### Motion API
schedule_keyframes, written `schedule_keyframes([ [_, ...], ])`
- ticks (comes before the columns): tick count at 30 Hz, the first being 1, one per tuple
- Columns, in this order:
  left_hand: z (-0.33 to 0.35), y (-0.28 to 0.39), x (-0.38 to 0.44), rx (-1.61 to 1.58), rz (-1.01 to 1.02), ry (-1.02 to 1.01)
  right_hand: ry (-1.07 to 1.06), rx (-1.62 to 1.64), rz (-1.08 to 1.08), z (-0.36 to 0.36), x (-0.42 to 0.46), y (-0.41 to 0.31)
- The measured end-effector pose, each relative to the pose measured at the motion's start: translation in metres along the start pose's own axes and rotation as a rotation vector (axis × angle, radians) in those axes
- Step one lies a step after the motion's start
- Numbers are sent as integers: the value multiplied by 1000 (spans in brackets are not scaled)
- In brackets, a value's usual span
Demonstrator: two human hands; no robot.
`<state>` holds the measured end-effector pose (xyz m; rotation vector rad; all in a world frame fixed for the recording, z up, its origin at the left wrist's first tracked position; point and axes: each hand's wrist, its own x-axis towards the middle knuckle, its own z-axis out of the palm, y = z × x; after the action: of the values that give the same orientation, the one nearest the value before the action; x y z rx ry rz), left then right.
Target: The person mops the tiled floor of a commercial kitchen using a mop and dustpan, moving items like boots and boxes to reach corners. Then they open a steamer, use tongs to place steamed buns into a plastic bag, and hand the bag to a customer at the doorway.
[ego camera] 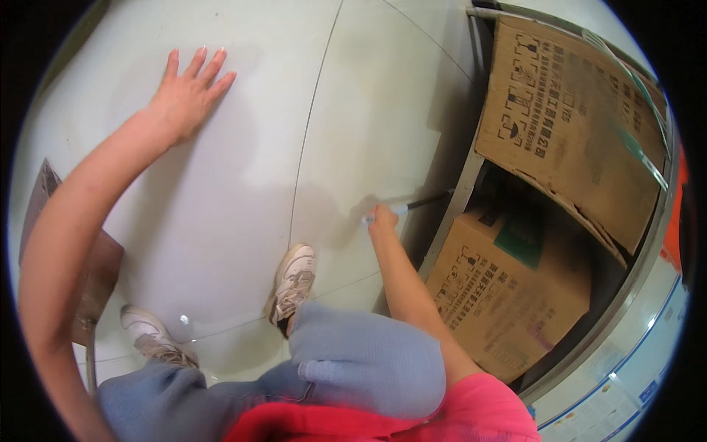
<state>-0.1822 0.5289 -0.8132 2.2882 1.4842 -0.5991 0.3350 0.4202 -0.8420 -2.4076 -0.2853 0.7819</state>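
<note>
My left hand (190, 96) is held out over the pale tiled floor (237, 160), palm down with its fingers spread, and holds nothing. Whether it touches the tiles cannot be told. At the right, beside the metal shelf frame, my right hand (384, 216) is closed around the white end of a thin stick-like tool (422, 203). The tool's dark part points right, towards the frame's lower edge; its far end is not clearly visible, and its exact kind cannot be told.
Two printed cardboard boxes, an upper (569, 121) and a lower (508, 298), fill the metal-framed shelf (469, 171) at the right. A brown panel-like piece of furniture (105, 265) stands at the left. My shoes (295, 276) rest on the floor.
</note>
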Motion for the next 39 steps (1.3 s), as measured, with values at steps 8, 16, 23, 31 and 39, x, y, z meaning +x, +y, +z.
schedule_keyframes([
  [8, 18, -12, -4, -85, -1, 62, -12, 38, 183, -49, 98, -103],
  [16, 9, -3, -4, -45, -27, 10, -266, -352, -144, -106, -45, -49],
  [23, 7, -6, -5, -8, -15, 31, -363, -675, -272, -295, -150, 36],
  [31, 0, -6, -4, -46, 6, -13, -35, -677, -458, -168, -173, -75],
  [39, -4, -8, -7, -58, 21, -1, -104, -897, -375, -175, -216, -89],
])
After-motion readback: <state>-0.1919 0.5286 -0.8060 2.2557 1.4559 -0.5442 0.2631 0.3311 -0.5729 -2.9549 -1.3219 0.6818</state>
